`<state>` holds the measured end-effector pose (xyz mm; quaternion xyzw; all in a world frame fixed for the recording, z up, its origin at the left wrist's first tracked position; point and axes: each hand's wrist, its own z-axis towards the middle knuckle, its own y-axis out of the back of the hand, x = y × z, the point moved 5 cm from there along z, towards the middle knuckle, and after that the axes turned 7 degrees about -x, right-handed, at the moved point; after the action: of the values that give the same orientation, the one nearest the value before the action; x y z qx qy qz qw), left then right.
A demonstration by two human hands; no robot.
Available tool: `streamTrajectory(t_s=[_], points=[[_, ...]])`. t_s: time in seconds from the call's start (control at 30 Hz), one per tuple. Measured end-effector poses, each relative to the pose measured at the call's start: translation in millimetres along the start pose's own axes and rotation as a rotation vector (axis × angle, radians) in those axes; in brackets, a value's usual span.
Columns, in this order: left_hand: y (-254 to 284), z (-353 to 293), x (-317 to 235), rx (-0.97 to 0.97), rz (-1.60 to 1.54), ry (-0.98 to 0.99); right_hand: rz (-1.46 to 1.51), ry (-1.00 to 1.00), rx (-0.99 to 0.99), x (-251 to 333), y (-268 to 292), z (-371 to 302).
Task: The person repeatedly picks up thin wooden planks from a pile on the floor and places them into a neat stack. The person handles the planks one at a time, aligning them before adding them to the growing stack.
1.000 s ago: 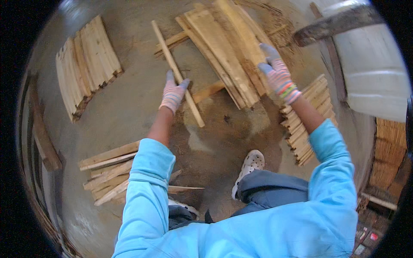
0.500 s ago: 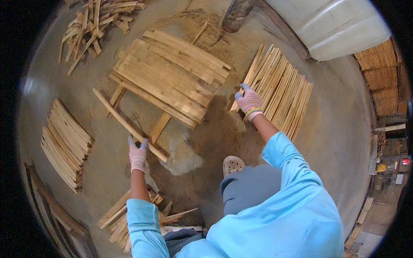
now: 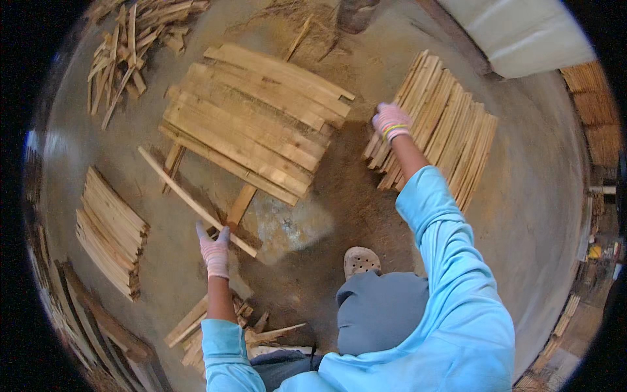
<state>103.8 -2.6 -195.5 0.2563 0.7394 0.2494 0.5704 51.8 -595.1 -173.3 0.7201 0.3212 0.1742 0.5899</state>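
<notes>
My left hand (image 3: 214,251), in a pale pink and grey glove, is closed on a long thin wooden strip (image 3: 189,199) near its closer end. The strip slants up to the left, beside a low platform of laid boards (image 3: 255,117). My right hand (image 3: 392,122), gloved alike with a yellow-green band at the wrist, is over the left edge of a neat stack of wooden strips (image 3: 450,124). Its fingers look curled in. Whether they grip a strip there is hidden.
Another row of strips (image 3: 111,235) lies at the left. Loose offcuts (image 3: 189,326) are by my left forearm, and a jumbled wood pile (image 3: 124,59) lies at the far left. Dark beams (image 3: 98,313) line the lower left. A large whitish container (image 3: 522,32) stands at the far right.
The leftmost strip at the right stack, apart before, now lies in line with the others. My right hand has shifted slightly up and right, fingers drawn closer together. The left still holds its strip.
</notes>
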Motion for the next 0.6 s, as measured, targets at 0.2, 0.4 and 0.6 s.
streamTrajectory(t_s=[0.2, 0.4, 0.6], points=[[-5, 5, 10, -0.078, 0.034, 0.052, -0.287, 0.027, -0.037, -11, 6, 40], [-8, -3, 2, -0.051, -0.495, 0.352, -0.324, 0.093, -0.050, -21, 7, 40], [-11, -5, 8, -0.049, -0.662, 0.474, -0.403, 0.042, -0.015, -38, 2, 30]])
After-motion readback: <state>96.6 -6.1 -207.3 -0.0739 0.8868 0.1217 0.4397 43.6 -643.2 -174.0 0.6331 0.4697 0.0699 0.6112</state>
